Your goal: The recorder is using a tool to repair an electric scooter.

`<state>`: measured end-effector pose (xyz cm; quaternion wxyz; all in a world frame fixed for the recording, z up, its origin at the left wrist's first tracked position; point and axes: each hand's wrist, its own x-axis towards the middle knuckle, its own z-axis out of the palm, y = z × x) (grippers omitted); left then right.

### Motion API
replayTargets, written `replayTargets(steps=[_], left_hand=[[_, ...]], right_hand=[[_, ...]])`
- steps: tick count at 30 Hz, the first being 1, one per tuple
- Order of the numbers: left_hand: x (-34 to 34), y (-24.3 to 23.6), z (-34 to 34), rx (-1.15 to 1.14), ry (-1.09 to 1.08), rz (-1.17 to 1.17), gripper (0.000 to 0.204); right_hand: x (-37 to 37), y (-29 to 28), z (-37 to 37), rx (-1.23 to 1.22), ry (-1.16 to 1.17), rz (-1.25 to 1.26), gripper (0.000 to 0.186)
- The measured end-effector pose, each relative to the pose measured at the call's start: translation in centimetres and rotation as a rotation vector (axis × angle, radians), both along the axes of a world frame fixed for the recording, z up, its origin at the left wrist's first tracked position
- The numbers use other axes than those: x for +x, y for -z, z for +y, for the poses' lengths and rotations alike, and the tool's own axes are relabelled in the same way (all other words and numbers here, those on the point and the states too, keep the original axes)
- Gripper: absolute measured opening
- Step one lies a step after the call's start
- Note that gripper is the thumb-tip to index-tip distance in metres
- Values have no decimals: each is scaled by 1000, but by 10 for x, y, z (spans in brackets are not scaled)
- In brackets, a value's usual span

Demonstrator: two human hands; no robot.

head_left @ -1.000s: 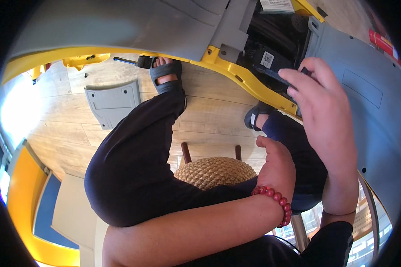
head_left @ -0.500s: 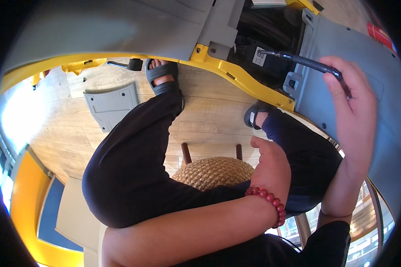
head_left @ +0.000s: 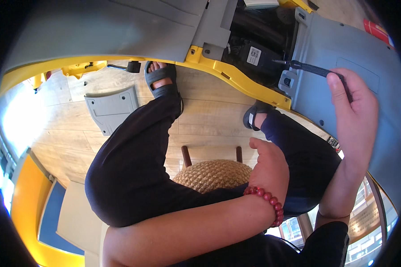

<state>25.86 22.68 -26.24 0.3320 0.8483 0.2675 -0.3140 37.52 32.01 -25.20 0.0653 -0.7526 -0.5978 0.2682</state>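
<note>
My right hand (head_left: pixel 354 91) is closed around the handle end of a slim dark hand tool (head_left: pixel 318 70). The tool has a textured grip, a rounded head and a thin metal tip; its exact kind is unclear. The tip points left over a dark open compartment (head_left: pixel 276 42) in a grey and yellow body. Inside lies a black box with a white label (head_left: pixel 254 56); the tip is right of that label, and I cannot tell whether it touches anything. My left hand (head_left: pixel 271 167), with a red bead bracelet (head_left: pixel 268 196) on its wrist, rests by my thigh. Its thumb shows; the other fingers are hidden.
Grey panels (head_left: pixel 356 58) flank the compartment, and a yellow frame edge (head_left: pixel 236 76) runs along its near side. On the wooden floor lie a loose grey cover (head_left: pixel 113 109) and a black lever (head_left: pixel 131 67). A woven stool (head_left: pixel 214 174) is beneath me. A red object (head_left: pixel 378 32) is far right.
The tool's tip has moved right, off the white label, and the tool has turned so its rounded head shows. My left hand has hardly moved.
</note>
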Motion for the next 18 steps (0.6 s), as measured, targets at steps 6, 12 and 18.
replayTargets(steps=[6,12,18], left_hand=[[1,-2,-5,5,6,-50,37],[-1,-2,-18,29,8,-27,37],[-1,0,-27,36,9,-40,36]], right_hand=[[-2,-1,-10,40,54,15,18],[3,2,-15,49,182,118,24],[8,3,-17,-44,385,367,30]])
